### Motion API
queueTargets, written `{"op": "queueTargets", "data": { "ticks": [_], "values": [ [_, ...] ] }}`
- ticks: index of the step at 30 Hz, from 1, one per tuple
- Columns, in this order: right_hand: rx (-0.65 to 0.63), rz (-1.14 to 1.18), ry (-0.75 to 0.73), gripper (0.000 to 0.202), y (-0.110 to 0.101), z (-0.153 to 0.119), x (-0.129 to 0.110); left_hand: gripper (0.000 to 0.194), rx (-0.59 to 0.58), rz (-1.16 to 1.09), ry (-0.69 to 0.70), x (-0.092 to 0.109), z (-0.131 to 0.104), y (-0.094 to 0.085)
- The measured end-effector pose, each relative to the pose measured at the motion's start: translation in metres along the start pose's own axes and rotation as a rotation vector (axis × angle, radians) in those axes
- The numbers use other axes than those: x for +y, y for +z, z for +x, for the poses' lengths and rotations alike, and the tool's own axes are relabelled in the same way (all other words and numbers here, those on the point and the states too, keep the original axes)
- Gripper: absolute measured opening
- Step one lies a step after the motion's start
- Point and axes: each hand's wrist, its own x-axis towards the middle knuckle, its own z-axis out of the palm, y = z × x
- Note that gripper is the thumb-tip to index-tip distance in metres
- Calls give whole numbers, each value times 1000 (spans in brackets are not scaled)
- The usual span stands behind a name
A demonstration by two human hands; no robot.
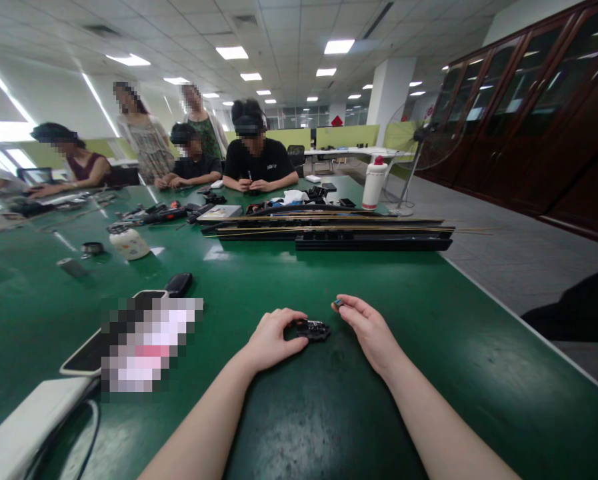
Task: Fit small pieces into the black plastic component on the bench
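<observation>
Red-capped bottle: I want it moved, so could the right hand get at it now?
Probably not: the right hand pinches a small piece, and the black rails lie across the way to the bottle.

Green glossy tabletop [259,280], straight right edge: white blocky object [31,420] at near left, dark flat pale-rimmed slab [93,343] beyond it, small black rounded object [179,285] at the slab's far end. Further out, short grey cylinder [71,267], low dark round container [93,249] and squat white patterned jar [129,242]. Across the middle, long black rails [373,245] with thin, brass-coloured rods; white red-capped bottle [373,185] upright behind, beside mixed clutter.
</observation>
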Motion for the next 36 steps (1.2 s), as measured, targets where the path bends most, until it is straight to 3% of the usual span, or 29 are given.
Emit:
{"op": "queueTargets", "data": {
  "ticks": [19, 36],
  "values": [
    [30, 108, 38, 30, 2, 0, -3, 38, -8, -12, -9, 0, 0, -1],
    [30, 66, 25, 35, 1, 1, -1, 38, -14, -12, -14, -1, 1, -1]
  ]
}}
